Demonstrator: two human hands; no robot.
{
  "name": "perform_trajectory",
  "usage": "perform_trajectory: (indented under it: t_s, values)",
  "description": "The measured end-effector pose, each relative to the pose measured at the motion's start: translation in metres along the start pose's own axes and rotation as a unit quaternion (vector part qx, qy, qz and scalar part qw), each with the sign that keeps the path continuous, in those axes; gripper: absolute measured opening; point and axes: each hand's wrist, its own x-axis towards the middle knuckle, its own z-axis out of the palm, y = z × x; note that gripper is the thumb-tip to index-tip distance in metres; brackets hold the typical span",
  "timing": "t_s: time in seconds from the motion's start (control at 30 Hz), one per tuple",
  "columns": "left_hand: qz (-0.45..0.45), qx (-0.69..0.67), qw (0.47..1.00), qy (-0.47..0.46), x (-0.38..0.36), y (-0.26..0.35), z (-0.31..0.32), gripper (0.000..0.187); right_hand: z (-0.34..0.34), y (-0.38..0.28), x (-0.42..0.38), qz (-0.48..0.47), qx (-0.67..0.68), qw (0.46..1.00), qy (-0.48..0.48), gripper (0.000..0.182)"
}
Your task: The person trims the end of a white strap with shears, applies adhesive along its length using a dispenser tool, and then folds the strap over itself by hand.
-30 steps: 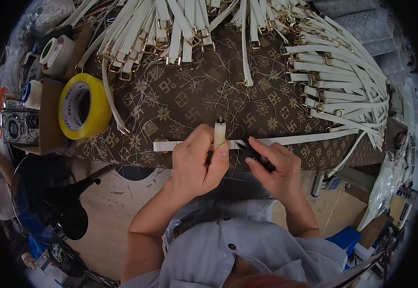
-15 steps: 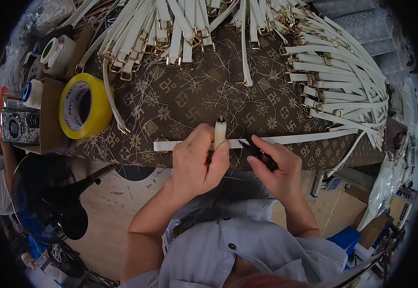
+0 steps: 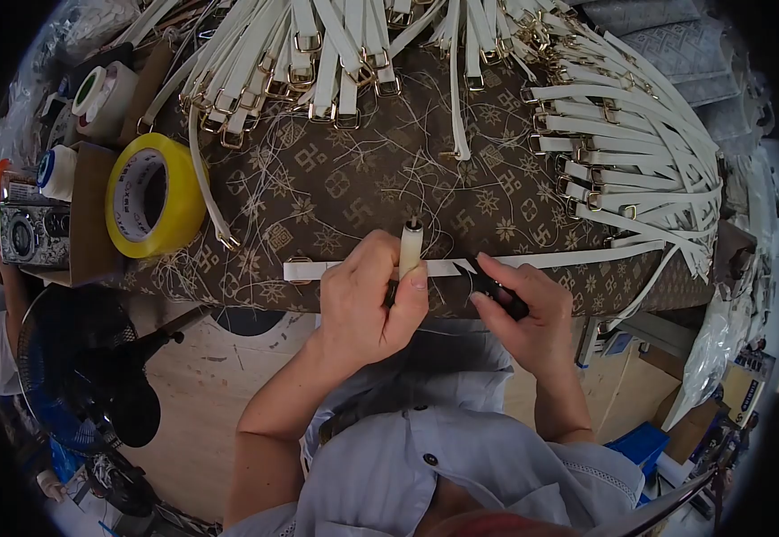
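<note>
My left hand [image 3: 367, 295] is wrapped round a pale cylindrical tool [image 3: 412, 248] with a metal tip, held upright over a white strap [image 3: 568, 259]. The strap lies along the near edge of the patterned table, passing under this hand. In my right hand [image 3: 532, 309] is a small black tool [image 3: 500, 295], pinched between thumb and fingers, with its pointed end at the strap. Its exact type is hard to make out.
Bundles of white straps with gold buckles [image 3: 344, 89] lie at the back and right of the patterned cloth [image 3: 336, 188]. Yellow tape [image 3: 182, 201], thread spools [image 3: 107, 98] and a box [image 3: 94, 215] stand left. A black fan [image 3: 85, 367] is below left; a person's arm [image 3: 15, 304] shows there.
My right hand has moved slightly right with the black tool, whose points now show more clearly apart over the strap. My left hand has hardly moved.
</note>
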Motion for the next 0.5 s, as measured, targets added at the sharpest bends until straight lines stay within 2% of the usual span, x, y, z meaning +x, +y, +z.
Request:
perform_trajectory:
  t_s: [0.1, 0.13, 0.2, 0.23, 0.3, 0.37, 0.4, 0.5]
  values:
    - [-0.002, 0.001, 1.000, 0.002, -0.001, 0.000, 0.000, 0.015, -0.004, -0.001, 0.001, 0.002, -0.011, 1.000, -0.007, 0.045]
    - [-0.003, 0.001, 1.000, 0.003, -0.001, 0.002, -0.001, 0.015, -0.009, 0.002, 0.003, 0.027, 0.013, 0.998, 0.056, 0.045]
    - [-0.061, -0.002, 0.997, -0.036, 0.000, 0.009, -0.006, 0.015, -0.020, 0.002, 0.005, 0.082, 0.049, 0.982, 0.161, 0.043]
    - [-0.061, -0.003, 0.997, -0.036, 0.000, 0.007, -0.004, 0.015, -0.022, 0.001, 0.004, 0.082, 0.047, 0.982, 0.162, 0.043]
    - [-0.009, -0.004, 1.000, 0.002, 0.000, 0.001, 0.000, 0.014, -0.026, 0.001, 0.002, 0.034, -0.005, 0.988, 0.150, 0.043]
    - [-0.004, -0.003, 1.000, 0.003, 0.000, 0.001, 0.001, 0.014, -0.018, -0.004, 0.001, -0.002, -0.011, 0.999, 0.031, 0.044]
    - [0.000, -0.001, 1.000, 0.006, 0.000, 0.001, 0.001, 0.014, -0.009, -0.003, 0.002, -0.039, -0.038, 0.998, 0.011, 0.045]
    - [0.003, -0.002, 1.000, 0.007, 0.000, 0.000, 0.001, 0.014, 0.004, 0.002, 0.002, -0.044, -0.011, 0.999, -0.012, 0.046]
